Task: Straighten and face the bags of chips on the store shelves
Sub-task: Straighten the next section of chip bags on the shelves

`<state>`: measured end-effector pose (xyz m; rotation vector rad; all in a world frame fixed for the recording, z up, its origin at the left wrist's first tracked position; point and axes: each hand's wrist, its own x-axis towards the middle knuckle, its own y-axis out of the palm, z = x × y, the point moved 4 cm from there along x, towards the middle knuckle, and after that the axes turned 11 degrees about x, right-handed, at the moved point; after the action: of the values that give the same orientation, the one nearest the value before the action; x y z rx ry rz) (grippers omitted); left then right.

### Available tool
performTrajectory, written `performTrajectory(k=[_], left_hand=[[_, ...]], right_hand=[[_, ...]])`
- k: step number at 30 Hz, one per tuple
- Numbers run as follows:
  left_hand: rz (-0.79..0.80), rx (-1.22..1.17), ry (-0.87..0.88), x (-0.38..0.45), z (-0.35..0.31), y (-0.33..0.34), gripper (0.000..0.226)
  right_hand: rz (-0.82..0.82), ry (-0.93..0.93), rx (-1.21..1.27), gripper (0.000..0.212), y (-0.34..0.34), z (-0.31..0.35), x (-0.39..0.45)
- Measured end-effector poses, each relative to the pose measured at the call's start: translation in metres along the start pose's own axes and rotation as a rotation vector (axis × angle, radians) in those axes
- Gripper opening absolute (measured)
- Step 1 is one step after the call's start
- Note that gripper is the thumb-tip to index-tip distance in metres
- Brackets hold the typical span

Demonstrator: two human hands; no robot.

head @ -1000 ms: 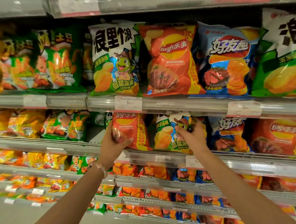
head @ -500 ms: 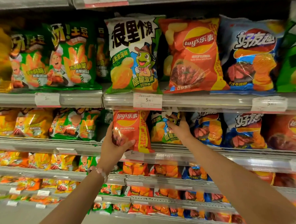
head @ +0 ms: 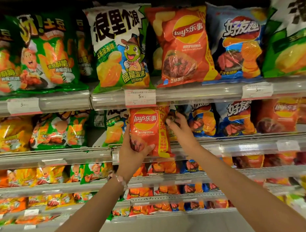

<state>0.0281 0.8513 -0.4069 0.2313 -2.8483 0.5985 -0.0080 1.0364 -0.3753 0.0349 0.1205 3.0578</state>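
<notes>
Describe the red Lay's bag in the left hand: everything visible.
The red Lay's bag is glossy foil-like plastic, with a yellow-and-red round logo up top, a dark meat picture low down and a yellow strip of print down its right edge. It stands roughly upright at the second shelf's front, facing out. The left hand grips its lower left corner, thumb across the front.

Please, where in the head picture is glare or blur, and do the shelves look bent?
Head view: glare on the clear shelf rails and the shiny red bag held by the left hand; lower shelves and right edge blurred; shelf lines bow from the wide lens; right hand reaches into shadow.
</notes>
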Motion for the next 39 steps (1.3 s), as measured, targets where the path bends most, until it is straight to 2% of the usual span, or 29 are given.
performTrajectory(k=[2,4,8,12,13,17,20,23,26,31,37,39], left_hand=[[0.004,-0.012,0.042,-0.002,-0.008,0.016,0.101],[0.017,-0.015,0.087,-0.006,-0.016,0.031,0.101],[0.056,-0.021,0.156,-0.014,-0.035,0.062,0.095],[0.1,-0.033,0.187,-0.019,-0.051,0.097,0.099],[0.113,-0.037,0.194,-0.02,-0.055,0.105,0.099],[0.159,-0.032,0.209,-0.03,-0.077,0.137,0.108],[0.185,0.022,0.195,-0.034,-0.09,0.163,0.117],[0.208,0.081,0.186,-0.037,-0.104,0.194,0.124],[0.215,0.115,0.194,-0.044,-0.12,0.229,0.121],[0.249,0.117,0.171,-0.061,-0.154,0.294,0.122],[0.373,0.19,0.163,-0.071,-0.185,0.37,0.125],[0.419,0.284,0.203,-0.068,-0.195,0.384,0.13]], right_hand=[[0.087,0.084,0.039,0.088,0.004,0.004,-0.014],[0.067,0.076,0.011,0.1,-0.001,0.002,-0.017],[-0.089,-0.053,-0.116,0.123,-0.023,0.002,-0.022],[-0.226,-0.08,-0.177,0.133,-0.061,0.003,-0.031],[-0.232,-0.11,-0.154,0.129,-0.071,0.006,-0.033],[-0.259,-0.145,-0.107,0.094,-0.11,0.016,-0.043],[-0.297,-0.176,-0.158,0.088,-0.144,0.019,-0.044],[-0.325,-0.177,-0.194,0.087,-0.178,0.023,-0.046],[-0.327,-0.182,-0.217,0.09,-0.217,0.026,-0.046],[-0.335,-0.183,-0.233,0.083,-0.295,0.033,-0.049],[-0.337,-0.154,-0.262,0.087,-0.394,0.039,-0.043],[-0.339,-0.141,-0.259,0.087,-0.423,0.042,-0.042]])
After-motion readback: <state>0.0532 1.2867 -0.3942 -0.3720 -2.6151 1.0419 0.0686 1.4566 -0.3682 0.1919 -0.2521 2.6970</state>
